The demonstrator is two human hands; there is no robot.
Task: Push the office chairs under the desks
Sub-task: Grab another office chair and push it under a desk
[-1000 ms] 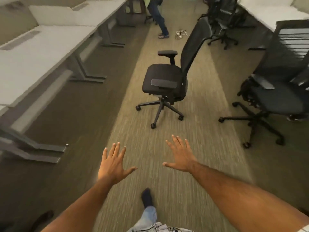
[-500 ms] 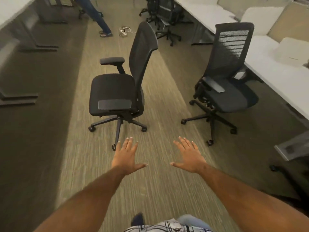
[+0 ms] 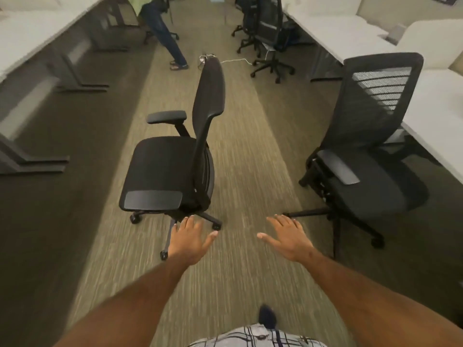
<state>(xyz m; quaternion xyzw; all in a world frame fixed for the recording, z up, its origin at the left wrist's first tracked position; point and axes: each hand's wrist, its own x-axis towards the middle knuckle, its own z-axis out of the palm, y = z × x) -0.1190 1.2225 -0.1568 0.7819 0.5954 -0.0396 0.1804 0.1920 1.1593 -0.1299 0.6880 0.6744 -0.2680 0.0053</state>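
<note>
Hands empty, fingers spread wide, a person reaches toward an office chair [image 3: 170, 171] standing mid-aisle, well apart from the desks [image 3: 32, 43] beyond its seat. Left hand [image 3: 189, 240] hovers just short of the wheeled base; right hand [image 3: 288, 237] hangs beside it. On casters it should roll easily, steered best by the stiff backrest's top edge.

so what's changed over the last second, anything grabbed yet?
Nothing grabbed. The person has walked up the aisle: the centre chair and the right chair now sit much nearer, and the left hand overlaps the centre chair's base in view; contact can't be told. The view swung right, then back. Unchanged: both hands open with fingers spread, right hand empty, both chairs out from the desks.
</note>
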